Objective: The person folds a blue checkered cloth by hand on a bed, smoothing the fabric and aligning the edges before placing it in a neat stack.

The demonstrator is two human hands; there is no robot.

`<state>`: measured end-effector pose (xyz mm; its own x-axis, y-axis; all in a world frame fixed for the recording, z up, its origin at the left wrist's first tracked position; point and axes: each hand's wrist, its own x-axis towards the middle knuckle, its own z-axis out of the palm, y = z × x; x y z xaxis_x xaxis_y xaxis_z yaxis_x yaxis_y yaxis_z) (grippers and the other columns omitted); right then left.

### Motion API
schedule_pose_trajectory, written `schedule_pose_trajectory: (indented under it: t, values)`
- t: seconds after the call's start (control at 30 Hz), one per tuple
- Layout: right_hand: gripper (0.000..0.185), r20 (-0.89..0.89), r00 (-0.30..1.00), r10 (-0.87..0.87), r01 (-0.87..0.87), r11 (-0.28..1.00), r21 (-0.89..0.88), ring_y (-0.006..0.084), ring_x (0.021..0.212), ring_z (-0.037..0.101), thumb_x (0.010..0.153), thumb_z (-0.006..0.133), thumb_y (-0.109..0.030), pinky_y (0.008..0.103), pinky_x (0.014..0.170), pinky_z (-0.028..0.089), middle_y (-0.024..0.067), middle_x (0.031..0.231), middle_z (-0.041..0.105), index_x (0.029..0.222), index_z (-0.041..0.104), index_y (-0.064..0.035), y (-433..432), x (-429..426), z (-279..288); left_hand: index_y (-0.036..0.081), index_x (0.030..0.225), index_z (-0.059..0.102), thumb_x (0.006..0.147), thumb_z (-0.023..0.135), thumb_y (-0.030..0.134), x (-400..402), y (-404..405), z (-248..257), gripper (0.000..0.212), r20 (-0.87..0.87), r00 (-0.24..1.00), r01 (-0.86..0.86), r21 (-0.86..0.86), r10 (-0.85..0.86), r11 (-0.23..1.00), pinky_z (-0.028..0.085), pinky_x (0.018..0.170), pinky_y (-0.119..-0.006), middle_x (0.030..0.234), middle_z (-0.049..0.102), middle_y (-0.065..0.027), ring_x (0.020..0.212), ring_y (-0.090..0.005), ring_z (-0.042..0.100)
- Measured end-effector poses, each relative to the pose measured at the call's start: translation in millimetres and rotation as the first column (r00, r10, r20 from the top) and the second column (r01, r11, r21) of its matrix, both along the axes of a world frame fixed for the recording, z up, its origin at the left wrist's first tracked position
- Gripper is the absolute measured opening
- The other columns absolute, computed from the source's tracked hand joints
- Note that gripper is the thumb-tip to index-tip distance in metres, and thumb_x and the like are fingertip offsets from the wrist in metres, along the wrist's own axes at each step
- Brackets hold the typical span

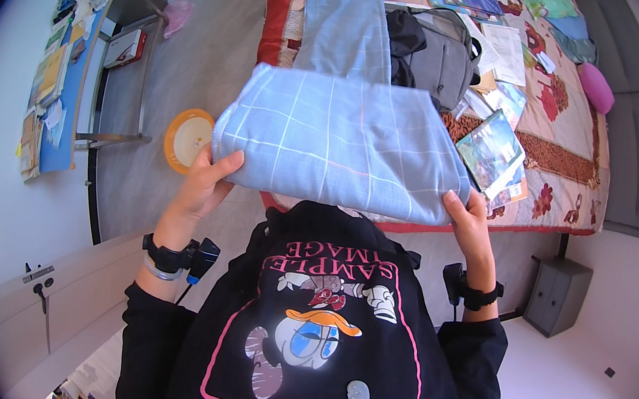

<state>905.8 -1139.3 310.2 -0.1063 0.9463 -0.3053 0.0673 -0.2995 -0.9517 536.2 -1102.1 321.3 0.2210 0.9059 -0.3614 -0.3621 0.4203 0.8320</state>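
Note:
A light blue checked cloth (pixel 340 141), folded over in a wide flap, is stretched level in front of my chest. My left hand (pixel 209 178) grips its left near corner, thumb on top and fingers beneath. At the right near corner, my right hand (pixel 469 214) pinches it the same way. Beyond the raised flap, a long strip of what looks like the same cloth runs away over the bed (pixel 552 198). The fingers under the fabric are mostly hidden. Each wrist wears a black strapped device.
On the bed, right of the cloth, lie a grey backpack (pixel 439 63), books (pixel 491 147), papers (pixel 505 54) and a pink pillow (pixel 595 88). An orange-rimmed basin (pixel 172 139) sits on the floor at left. Further left stands a cluttered blue-topped table (pixel 60 148). A grey cabinet (pixel 557 297) is at right.

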Motion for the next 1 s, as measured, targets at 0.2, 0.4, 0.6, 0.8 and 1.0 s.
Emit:
schedule_pose_trajectory:
  t: [0.2,0.4,0.6,0.8,1.0]
  values:
    - [0.028,0.06,0.996,0.065,-0.059,0.994,-0.091,0.0046,0.076,0.046,0.085,0.054,-0.023,0.02,0.067,0.039,-0.0019,0.083,0.055,0.096,0.055,0.0033,-28,-2,3,-0.002,0.106,0.05,0.075,0.06,0.012,-17,-28,-16,0.035,-0.155,0.971,0.16,-0.15,-0.183,0.976,0.043,0.08,-0.029,0.097,0.057,-0.0076,0.089,-0.0147,0.055]
    - [0.035,0.047,0.99,0.136,-0.106,0.912,-0.395,0.0067,0.083,0.049,0.085,0.052,-0.026,0.0214,0.075,0.039,-0.0001,0.09,0.057,0.102,0.054,0.0044,-51,-8,-16,-0.002,0.104,0.051,0.078,0.059,0.014,-13,-68,-38,0.031,-0.066,0.982,0.127,-0.467,-0.178,0.875,0.046,0.074,-0.027,0.095,0.058,-0.0074,0.084,-0.0121,0.057]
    - [0.036,0.034,0.998,0.046,-0.036,0.962,-0.271,0.0061,0.083,0.049,0.086,0.051,-0.026,0.0207,0.075,0.039,0.0009,0.09,0.057,0.103,0.053,0.005,-34,-14,-1,0.0,0.107,0.049,0.082,0.054,0.017,-11,-48,-23,0.031,-0.13,0.99,0.011,-0.305,-0.053,0.952,0.045,0.076,-0.027,0.098,0.057,-0.0047,0.086,-0.0114,0.056]
    - [0.032,0.01,0.999,0.036,-0.031,0.951,-0.308,0.005,0.077,0.049,0.085,0.052,-0.024,0.0209,0.065,0.04,-0.0004,0.083,0.056,0.1,0.054,0.0038,-33,-8,18,0.001,0.113,0.043,0.082,0.053,0.012,-12,-41,4,0.034,-0.253,0.96,0.044,-0.289,-0.12,0.956,0.044,0.076,-0.027,0.097,0.055,-0.0041,0.085,-0.0108,0.055]
    - [0.037,-0.055,0.997,0.053,-0.075,0.817,-0.571,0.007,0.075,0.049,0.084,0.051,-0.029,0.021,0.065,0.04,0.0009,0.085,0.056,0.106,0.053,0.0004,-72,-12,-12,0.007,0.114,0.042,0.082,0.05,0.005,-10,-92,-21,0.033,-0.252,0.948,0.102,-0.341,-0.195,0.935,0.044,0.075,-0.026,0.097,0.052,-0.0051,0.087,-0.0103,0.052]
